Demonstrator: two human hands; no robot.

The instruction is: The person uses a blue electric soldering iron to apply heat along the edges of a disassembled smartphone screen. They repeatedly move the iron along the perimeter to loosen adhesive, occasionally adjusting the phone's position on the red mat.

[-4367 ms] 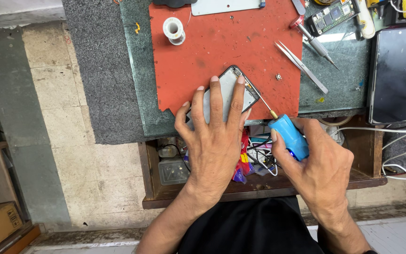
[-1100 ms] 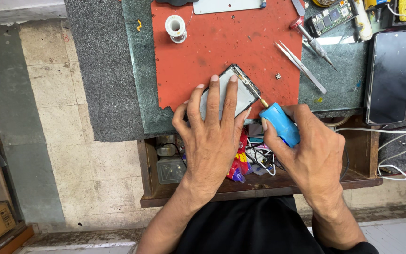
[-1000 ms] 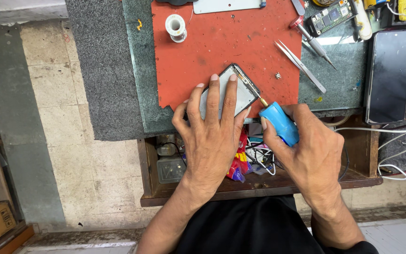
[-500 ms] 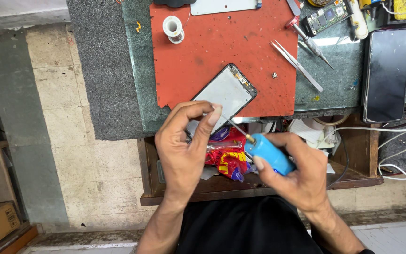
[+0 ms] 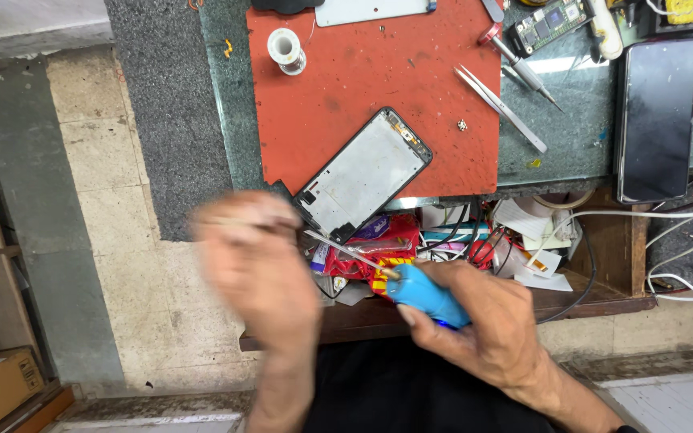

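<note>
Grasping the blue screwdriver (image 5: 427, 295), my right hand (image 5: 495, 329) points its tip toward the phone frame (image 5: 362, 174); my blurred left hand (image 5: 254, 269) has an unreadable grip.

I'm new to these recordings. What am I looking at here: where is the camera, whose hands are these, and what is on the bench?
The one view comes from a camera worn on a person's head, looking down at their own bare hands; there is no machine. The right hand grips a blue-handled screwdriver, with its thin shaft pointing toward a phone frame. The frame lies tilted at the near edge of a red mat on the bench. The left hand is blurred; whether it holds anything cannot be told. Also on the mat are a solder spool and a tiny screw. Beside the mat lie tweezers and a dark phone. An open drawer below holds wires and papers.
</note>
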